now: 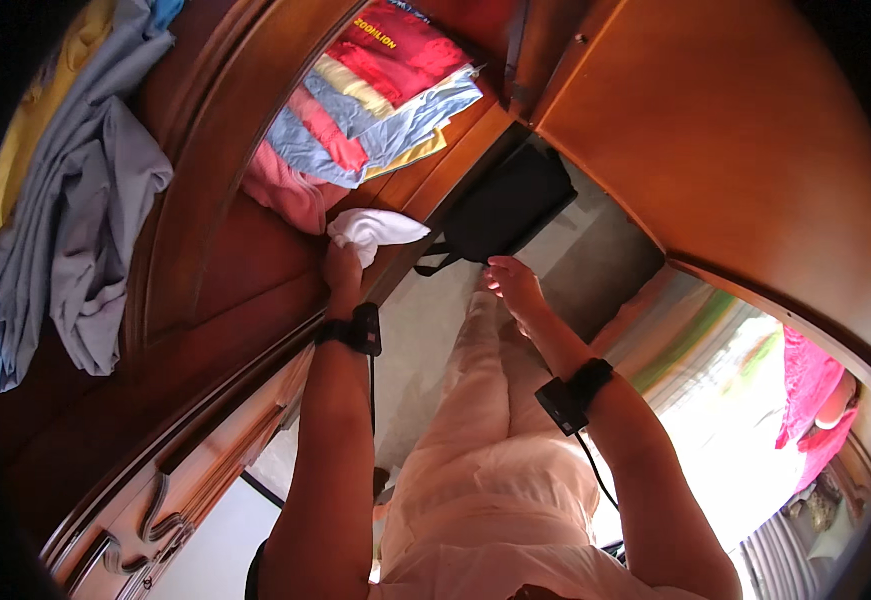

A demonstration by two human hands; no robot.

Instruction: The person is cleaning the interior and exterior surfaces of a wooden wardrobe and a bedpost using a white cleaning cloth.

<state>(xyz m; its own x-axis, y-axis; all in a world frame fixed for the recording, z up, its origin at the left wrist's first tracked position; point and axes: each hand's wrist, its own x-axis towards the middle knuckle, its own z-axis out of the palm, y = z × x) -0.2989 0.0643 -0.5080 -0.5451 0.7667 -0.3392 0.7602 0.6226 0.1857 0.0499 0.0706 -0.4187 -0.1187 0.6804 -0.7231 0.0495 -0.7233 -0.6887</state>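
Observation:
My left hand [341, 264] is shut on a bunched white cloth [384, 227] at the front edge of a wooden wardrobe shelf [255, 259]. One tapered end of the cloth sticks out to the right. Just behind it lies a pink towel-like cloth [285, 189]. A pile of folded clothes, with a light-blue garment [398, 139] and a red one [405, 56] bearing yellow writing on top, sits further in. My right hand [516, 289] hovers over the floor with its fingers loosely curled and apart, and nothing shows in it.
A black bag [509, 202] with a strap lies on the grey floor by the wardrobe. An orange-brown wooden door [713, 127] stands at the right. Grey clothing [82, 217] hangs at the left. Pink fabric [810, 390] is near the bright area at lower right.

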